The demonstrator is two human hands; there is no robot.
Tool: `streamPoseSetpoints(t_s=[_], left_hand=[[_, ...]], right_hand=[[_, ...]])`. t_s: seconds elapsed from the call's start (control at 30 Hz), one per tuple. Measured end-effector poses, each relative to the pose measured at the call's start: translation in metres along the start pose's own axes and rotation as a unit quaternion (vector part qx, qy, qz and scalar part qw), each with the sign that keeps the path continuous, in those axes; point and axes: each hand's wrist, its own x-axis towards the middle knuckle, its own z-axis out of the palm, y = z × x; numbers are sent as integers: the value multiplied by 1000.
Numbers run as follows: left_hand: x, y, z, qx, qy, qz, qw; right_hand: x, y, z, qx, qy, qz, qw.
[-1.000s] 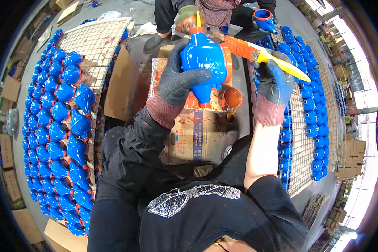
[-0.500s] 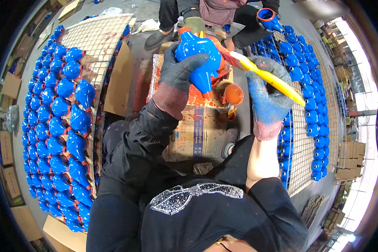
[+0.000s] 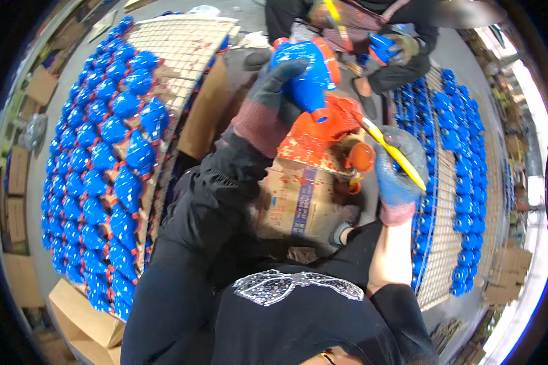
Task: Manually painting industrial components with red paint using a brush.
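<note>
In my gloved left hand (image 3: 273,91) is a glossy blue valve body (image 3: 307,68) with orange-red ends, raised over a cardboard box. The thumb lies across its blue side and the other fingers are mostly hidden. My gloved right hand (image 3: 400,165) is closed round a yellow-handled paintbrush (image 3: 403,160). Its head points up and left, at the edge of a wet orange-red heap or container (image 3: 327,125) below the valve body. I cannot tell whether the bristles touch it. A small round cup of orange-red paint (image 3: 361,157) stands near the right hand.
Rows of blue valve bodies fill a mesh rack (image 3: 176,48) on my left and another rack (image 3: 441,225) on my right. A cardboard box (image 3: 298,201) with red splashes stands between my legs. Opposite, a co-worker's gloved hand (image 3: 403,50) holds a blue part.
My right hand has lowered the paintbrush from the valve body toward the orange-red paint. The valve body has turned, showing an orange-red flange at its right. The view has shifted.
</note>
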Motion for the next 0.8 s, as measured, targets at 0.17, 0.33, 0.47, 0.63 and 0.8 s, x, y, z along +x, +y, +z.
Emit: streamPoseSetpoints(t_s=[0.17, 0.33, 0.47, 0.63, 0.8], left_hand=[[17, 26, -17, 176, 120, 50, 976], [37, 48, -83, 449, 184, 114, 867], [29, 100, -167, 801, 312, 43, 509], [22, 145, -251, 886, 361, -67, 284], [27, 154, -259, 867, 395, -119, 280]], right_hand=[[2, 11, -1, -12, -43, -57, 997], [3, 23, -14, -32, -114, -37, 992], [-1, 37, -16, -28, -152, -24, 988], [1, 48, -20, -53, -174, -15, 983], [1, 56, -21, -44, -184, 8, 982]])
